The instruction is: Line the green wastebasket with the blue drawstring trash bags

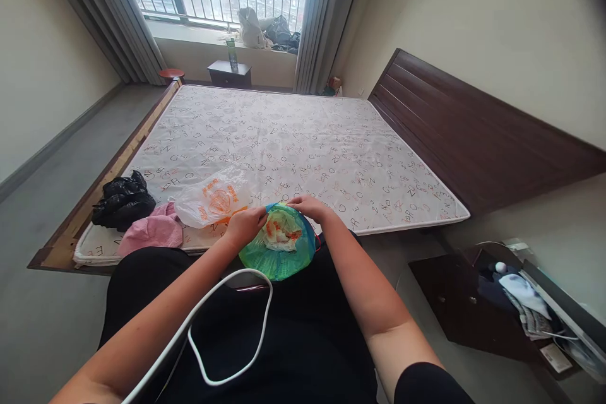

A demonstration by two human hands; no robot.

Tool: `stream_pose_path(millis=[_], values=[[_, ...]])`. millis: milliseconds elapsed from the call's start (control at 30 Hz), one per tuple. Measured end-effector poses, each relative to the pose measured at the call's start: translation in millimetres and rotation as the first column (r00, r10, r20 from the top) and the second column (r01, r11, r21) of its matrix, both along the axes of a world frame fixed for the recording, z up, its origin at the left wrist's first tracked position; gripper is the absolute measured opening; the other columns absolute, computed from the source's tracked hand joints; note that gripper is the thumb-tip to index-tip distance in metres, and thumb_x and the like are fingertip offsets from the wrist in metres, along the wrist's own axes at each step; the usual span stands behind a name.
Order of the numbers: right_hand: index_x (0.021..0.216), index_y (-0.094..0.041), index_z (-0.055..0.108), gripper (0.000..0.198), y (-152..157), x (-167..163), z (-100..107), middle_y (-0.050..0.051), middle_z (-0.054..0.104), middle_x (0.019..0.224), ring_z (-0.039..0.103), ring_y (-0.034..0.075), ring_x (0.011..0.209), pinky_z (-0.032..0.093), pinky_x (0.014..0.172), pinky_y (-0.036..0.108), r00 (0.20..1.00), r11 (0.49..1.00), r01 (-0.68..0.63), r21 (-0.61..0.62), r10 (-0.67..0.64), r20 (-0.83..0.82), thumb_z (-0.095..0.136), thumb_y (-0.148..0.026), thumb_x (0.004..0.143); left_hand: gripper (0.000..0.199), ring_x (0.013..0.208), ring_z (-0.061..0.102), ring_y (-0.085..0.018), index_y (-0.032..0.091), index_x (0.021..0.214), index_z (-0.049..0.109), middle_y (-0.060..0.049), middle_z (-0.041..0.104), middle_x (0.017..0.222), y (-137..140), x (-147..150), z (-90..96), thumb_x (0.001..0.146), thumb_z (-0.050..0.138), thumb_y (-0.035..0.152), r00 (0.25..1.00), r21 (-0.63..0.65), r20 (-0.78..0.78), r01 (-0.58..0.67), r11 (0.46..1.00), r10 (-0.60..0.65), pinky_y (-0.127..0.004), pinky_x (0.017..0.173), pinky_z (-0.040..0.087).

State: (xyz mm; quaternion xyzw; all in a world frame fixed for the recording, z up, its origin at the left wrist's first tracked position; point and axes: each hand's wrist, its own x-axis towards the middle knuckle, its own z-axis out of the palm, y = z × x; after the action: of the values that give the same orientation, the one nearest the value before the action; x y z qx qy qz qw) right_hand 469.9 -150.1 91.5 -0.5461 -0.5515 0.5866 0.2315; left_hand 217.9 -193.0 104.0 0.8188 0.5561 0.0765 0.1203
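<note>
Between my knees is a green plastic bag (255, 260) with a blue edge, its mouth spread wide like the liner of a waste bin. A bit of red shows beside it at the right; most of whatever holds the bag is hidden. Crumpled, orange-stained tissues (280, 230) lie inside. My left hand (247, 226) is closed on the bag's far left rim. Across from it, my right hand (307, 207) pinches the far right rim. Just left of my left hand, a clear plastic bag with orange print (215, 197) lies on the mattress (284, 145).
A black plastic bag (124, 201) and a pink cloth item (154, 232) lie at the mattress's near left corner. A white cable (265, 328) loops over my lap. At right stands a dark nightstand (449, 290) with things on it. The headboard (464, 107) is against the right wall.
</note>
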Motion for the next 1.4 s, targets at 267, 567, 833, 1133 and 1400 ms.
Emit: stream_pose_path(millis=[267, 567, 833, 1133, 1400], values=[[0.076, -0.019, 0.077, 0.01, 7.9, -5.6, 0.1, 0.0, 0.074, 0.073, 0.062, 0.013, 0.065, 0.047, 0.06, 0.022, 0.994, 0.991, -0.106, 0.081, 0.106, 0.01, 0.079, -0.024, 0.068, 0.033, 0.088, 0.072, -0.027, 0.021, 0.1, 0.074, -0.012, 0.077, 0.098, 0.4, -1.3, -4.5, 0.105, 0.049, 0.042, 1.0, 0.011, -0.009, 0.018, 1.0, -0.018, -0.032, 0.072, 0.043], [0.095, -0.019, 0.079, 0.029, 3.3, -13.1, 8.2, 0.003, 0.076, 0.083, 0.062, 0.014, 0.071, 0.047, 0.061, 0.023, 0.997, 0.994, -0.073, 0.084, 0.074, -0.014, 0.073, -0.045, 0.083, 0.033, 0.088, 0.072, -0.027, 0.022, 0.101, 0.073, -0.011, 0.077, 0.097, -0.4, 5.8, -2.0, 0.106, 0.048, 0.043, 0.999, 0.008, 0.019, 0.03, 1.0, -0.03, -0.031, 0.07, 0.041], [0.091, -0.02, 0.069, 0.016, 12.8, -22.4, 8.8, 0.0, 0.069, 0.08, 0.058, 0.014, 0.073, 0.043, 0.068, 0.025, 0.942, 0.889, -0.206, 0.408, 0.067, 0.33, 0.06, -0.032, 0.096, 0.029, 0.09, 0.072, -0.026, 0.024, 0.104, 0.071, -0.009, 0.077, 0.1, 3.1, 7.0, -5.8, 0.106, 0.048, 0.043, 1.0, -0.018, 0.024, 0.02, 1.0, -0.02, -0.031, 0.071, 0.041], [0.111, -0.023, 0.07, 0.024, -6.6, -12.9, -2.2, 0.01, 0.072, 0.11, 0.062, 0.023, 0.1, 0.045, 0.083, 0.03, 0.759, 0.672, -0.385, 0.633, -0.16, 0.631, 0.047, -0.019, 0.105, 0.029, 0.086, 0.07, -0.025, 0.024, 0.099, 0.069, -0.008, 0.075, 0.093, 10.2, 11.2, -6.0, 0.104, 0.049, 0.044, 0.998, -0.085, 0.055, -0.014, 0.996, 0.019, -0.031, 0.071, 0.04], [0.128, -0.023, 0.068, 0.032, -19.1, 20.7, 2.4, 0.013, 0.069, 0.127, 0.062, 0.029, 0.119, 0.052, 0.097, 0.036, 0.774, 0.641, -0.376, 0.669, -0.179, 0.607, 0.06, -0.042, 0.103, 0.018, 0.08, 0.066, -0.02, 0.022, 0.101, 0.066, -0.004, 0.072, 0.089, 23.1, -9.0, -38.0, 0.099, 0.054, 0.035, 0.966, -0.161, 0.246, -0.036, 0.986, 0.075, -0.028, 0.071, 0.043]])
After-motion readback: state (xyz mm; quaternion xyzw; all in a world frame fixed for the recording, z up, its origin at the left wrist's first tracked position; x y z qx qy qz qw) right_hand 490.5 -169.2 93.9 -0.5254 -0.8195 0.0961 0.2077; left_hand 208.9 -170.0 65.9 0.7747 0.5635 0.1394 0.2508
